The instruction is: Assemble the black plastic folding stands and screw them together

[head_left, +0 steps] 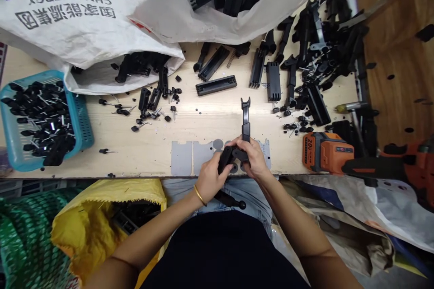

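At the bare table (142, 162) edge, left hand (210, 180) and right hand (255, 161) fingers clamp a black bracket (245, 122).

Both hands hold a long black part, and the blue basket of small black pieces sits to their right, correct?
No, the blue basket sits to their left, as the head view shows. The left hand and right hand do hold the long black part.

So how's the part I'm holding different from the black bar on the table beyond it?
The part points away from you, forked at its tip; the bar lies crosswise, square-ended. Your left hand and right hand hold the part; the bar lies untouched. Both are black.
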`<control>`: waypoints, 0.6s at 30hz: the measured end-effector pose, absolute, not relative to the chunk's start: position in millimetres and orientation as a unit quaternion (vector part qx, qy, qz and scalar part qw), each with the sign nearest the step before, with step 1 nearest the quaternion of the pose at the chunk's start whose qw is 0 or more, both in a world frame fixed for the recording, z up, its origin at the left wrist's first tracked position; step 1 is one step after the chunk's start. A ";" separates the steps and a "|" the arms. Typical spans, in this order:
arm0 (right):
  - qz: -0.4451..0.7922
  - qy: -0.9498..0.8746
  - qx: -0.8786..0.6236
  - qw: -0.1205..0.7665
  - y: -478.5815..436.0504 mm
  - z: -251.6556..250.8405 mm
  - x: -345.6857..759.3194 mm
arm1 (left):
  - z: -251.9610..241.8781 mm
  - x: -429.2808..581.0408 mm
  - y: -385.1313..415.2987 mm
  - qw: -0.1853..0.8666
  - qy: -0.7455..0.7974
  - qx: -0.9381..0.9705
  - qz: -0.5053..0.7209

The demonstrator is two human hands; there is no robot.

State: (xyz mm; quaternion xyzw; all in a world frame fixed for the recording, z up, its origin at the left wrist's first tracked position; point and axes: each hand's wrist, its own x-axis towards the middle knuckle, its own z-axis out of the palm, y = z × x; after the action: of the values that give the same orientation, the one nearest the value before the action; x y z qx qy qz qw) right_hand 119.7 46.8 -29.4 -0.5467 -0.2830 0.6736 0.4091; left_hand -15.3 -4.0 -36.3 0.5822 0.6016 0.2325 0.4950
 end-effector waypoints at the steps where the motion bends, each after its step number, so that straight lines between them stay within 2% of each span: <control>1: 0.682 -0.283 -0.542 0.401 47.4 -30.0 119.3 | -36.6 -16.7 -3.0 0.543 0.588 0.550 0.237; 3: 0.700 -0.281 -0.533 0.383 46.7 -32.1 117.5 | -37.2 -18.7 -2.6 0.628 0.564 0.487 0.224; 5: 0.703 -0.286 -0.530 0.379 43.9 -35.1 114.7 | -36.8 -19.6 -4.3 0.651 0.567 0.460 0.208; 12: 0.697 -0.319 -0.513 0.386 31.6 -37.3 111.1 | -25.0 -17.0 -16.3 0.495 0.634 0.552 0.221; 18: 0.729 -0.296 -0.496 0.367 21.4 -36.3 114.8 | -22.5 -20.9 -25.9 0.473 0.625 0.589 0.197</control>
State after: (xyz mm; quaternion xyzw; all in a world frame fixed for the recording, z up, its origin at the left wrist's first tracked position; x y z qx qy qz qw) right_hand 114.8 21.4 -36.3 -0.4960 -0.2963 0.7290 0.3671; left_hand -20.9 -25.9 -22.5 0.5888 0.6252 0.1969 0.4730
